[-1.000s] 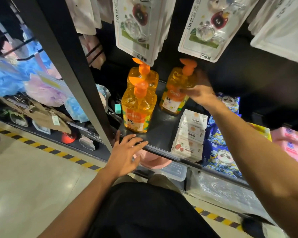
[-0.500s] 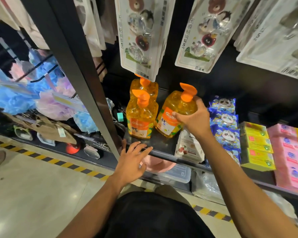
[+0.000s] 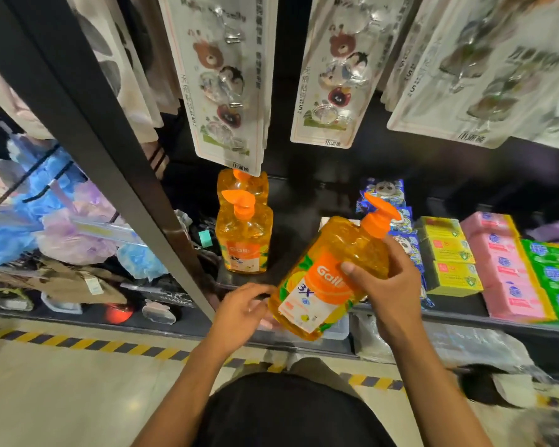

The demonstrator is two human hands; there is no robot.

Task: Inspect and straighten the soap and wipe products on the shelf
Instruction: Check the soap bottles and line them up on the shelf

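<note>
- Right grip [image 3: 391, 285] wrapped round soap bottle [image 3: 317, 285], thumb on label; bottle tilted, pump up-right, held off the shelf [image 3: 288, 240] at its front edge.
- Left grip [image 3: 242, 308] fingers half-curled just beside bottle's base; contact unclear, blurred.
- Two more bottles [image 3: 244, 240] upright on shelf, left, one behind the other.

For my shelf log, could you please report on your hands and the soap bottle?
Right hand grips soap bottle, tilted, off the shelf. Left hand at its base, contact unclear. Two other bottles upright on shelf; hanging packs above.
</note>
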